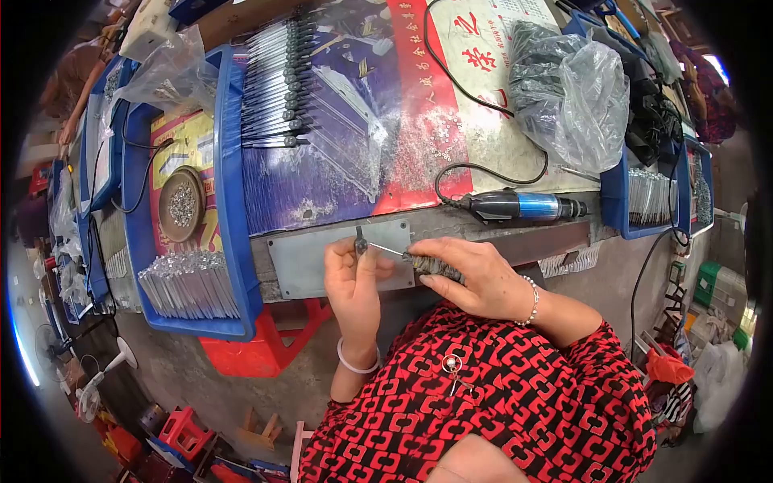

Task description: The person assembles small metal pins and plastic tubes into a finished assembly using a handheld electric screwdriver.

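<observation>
Over the front edge of the table, my left hand (352, 294) pinches a small dark metal piece (361, 243) between thumb and fingers. My right hand (487, 278) is wrapped round the thick, mottled handle of a screwdriver (437, 267). Its thin metal shaft points left, and the tip meets or nearly meets the dark piece; I cannot tell which. Beneath my hands lies a grey metal plate (306, 262) fixed along the table's edge. Just beyond my right hand rests a corded power tool (523, 207) with a black and blue body.
A blue tray (229, 177) at left holds upright silver strips (189, 282) and a round dish (171, 229) of tiny parts. Slim dark-ended pieces (278, 76) lie stacked beyond. A clear plastic bag (596, 88), black cable (499, 167) and blue bin (615, 205) are right. A red stool (258, 354) stands below.
</observation>
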The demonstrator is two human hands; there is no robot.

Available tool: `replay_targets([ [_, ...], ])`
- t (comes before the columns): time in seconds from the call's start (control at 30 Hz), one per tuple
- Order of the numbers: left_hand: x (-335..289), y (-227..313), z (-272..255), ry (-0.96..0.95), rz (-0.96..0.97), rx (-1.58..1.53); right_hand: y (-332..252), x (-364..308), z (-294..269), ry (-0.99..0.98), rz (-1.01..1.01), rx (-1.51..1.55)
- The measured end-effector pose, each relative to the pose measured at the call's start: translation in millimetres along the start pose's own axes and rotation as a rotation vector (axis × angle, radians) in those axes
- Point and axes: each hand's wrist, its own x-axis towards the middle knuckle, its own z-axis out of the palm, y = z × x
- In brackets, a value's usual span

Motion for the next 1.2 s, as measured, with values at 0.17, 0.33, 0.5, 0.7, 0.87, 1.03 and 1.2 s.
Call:
replay_targets([
  [0.17,-0.5,1.9,4.7,0.019,-0.040,-0.028,-1.2,-1.1,1.4,-0.004,0.009,-0.084],
  [0.33,-0.1,0.2,2.6,0.020,-0.050,-0.032,-2.9,-0.3,1.7,-0.019,0.041,-0.122],
  [0.5,0.0,-0.7,0.7,0.024,-0.057,-0.023,-3.4,-0.8,1.6,-0.024,0.032,-0.124],
  [0.7,0.2,-0.9,0.1,0.015,-0.045,-0.029,-3.6,-0.2,1.8,-0.032,0.039,-0.133],
  [0.87,0.4,-1.0,-0.2,0.013,-0.024,-0.028,-3.9,0.2,0.5,0.000,-0.030,-0.261],
  [1.03,-0.2,-2.6,2.0,0.019,0.002,0.045,-1.9,0.2,-0.2,0.044,-0.079,-0.359],
  [1.2,-6.1,-6.5,4.6,0.008,0.049,0.204,14.6,3.4,9.8,0.001,0.141,0.263],
])
